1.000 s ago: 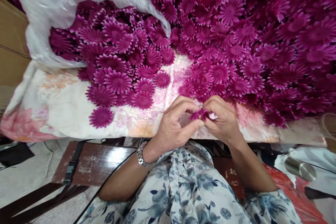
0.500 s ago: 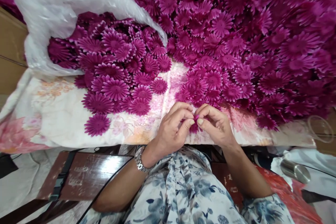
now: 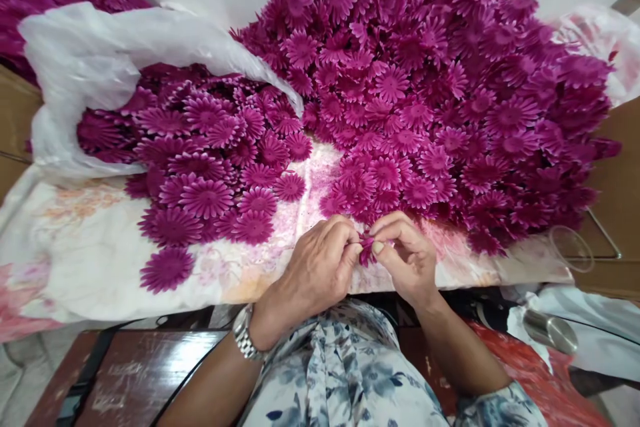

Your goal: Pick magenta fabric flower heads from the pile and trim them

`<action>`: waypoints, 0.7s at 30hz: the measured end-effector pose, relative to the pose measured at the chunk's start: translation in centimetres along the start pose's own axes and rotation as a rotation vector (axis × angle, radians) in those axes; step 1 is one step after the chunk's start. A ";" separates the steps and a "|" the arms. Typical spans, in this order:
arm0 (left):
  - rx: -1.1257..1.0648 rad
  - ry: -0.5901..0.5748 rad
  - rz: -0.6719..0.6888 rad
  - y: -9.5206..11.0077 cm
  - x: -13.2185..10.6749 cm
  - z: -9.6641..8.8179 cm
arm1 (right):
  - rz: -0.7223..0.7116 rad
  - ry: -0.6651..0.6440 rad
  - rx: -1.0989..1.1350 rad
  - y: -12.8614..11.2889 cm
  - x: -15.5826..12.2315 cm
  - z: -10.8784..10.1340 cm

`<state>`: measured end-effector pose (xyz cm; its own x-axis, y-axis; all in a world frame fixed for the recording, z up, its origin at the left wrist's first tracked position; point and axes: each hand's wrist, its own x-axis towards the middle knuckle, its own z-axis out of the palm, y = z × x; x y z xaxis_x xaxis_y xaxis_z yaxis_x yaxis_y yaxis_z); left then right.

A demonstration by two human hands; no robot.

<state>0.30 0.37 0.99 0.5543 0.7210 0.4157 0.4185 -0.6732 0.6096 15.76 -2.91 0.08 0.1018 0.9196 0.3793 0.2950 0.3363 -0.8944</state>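
Between my two hands, near the table's front edge, is a small magenta artificial flower (image 3: 367,252), pinched from both sides. My left hand (image 3: 325,257) is closed, thumb and fingertips on its left side. My right hand (image 3: 407,257) grips the right side between thumb and forefinger. Fingers cover part of the flower, so its full shape is hidden. Just beyond my hands rises a large heap of magenta flower heads (image 3: 415,113). To the left, a smaller pile of flower heads (image 3: 205,193) spills from a white plastic bag (image 3: 80,60).
A floral cloth (image 3: 90,267) covers the table. One single flower head (image 3: 167,269) lies near its front left. A clear plastic ring (image 3: 571,248) sits at the right edge, beside a cardboard box (image 3: 617,193). Below right is a metal cylinder (image 3: 550,331); a brown wooden bench (image 3: 130,367) stands lower left.
The view has tilted up, showing more wall behind the heap. Both hands stay pinched on the flower, with the fingers shifted slightly around it.
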 end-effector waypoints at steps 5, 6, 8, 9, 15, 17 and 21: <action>-0.028 0.027 -0.013 0.2 0.3 -0.2 | -0.084 0.091 -0.040 -0.3 0.2 0.4; -0.053 0.038 -0.020 0.2 0.2 -0.2 | -0.097 0.098 -0.046 -0.3 0.2 0.5; -0.119 0.073 -0.054 0.2 0.0 0.1 | -0.107 0.103 -0.060 -0.3 0.3 0.6; -0.160 0.092 -0.084 0.1 -0.2 0.2 | -0.105 0.097 -0.065 -0.2 0.3 0.6; -0.444 0.129 -0.276 -0.1 -0.5 1.4 | -0.090 0.011 -0.037 0.4 0.0 0.6; -0.475 0.142 -0.271 -0.2 -0.6 1.5 | -0.063 -0.010 -0.001 0.8 -0.3 0.8; -0.455 0.131 -0.311 -0.8 -0.8 1.2 | -0.047 0.142 0.146 1.4 -0.1 0.7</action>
<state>0.40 0.11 -0.64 0.3489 0.9078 0.2329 0.1792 -0.3085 0.9342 15.47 -2.35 -1.35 0.2272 0.8680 0.4415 0.1627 0.4131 -0.8960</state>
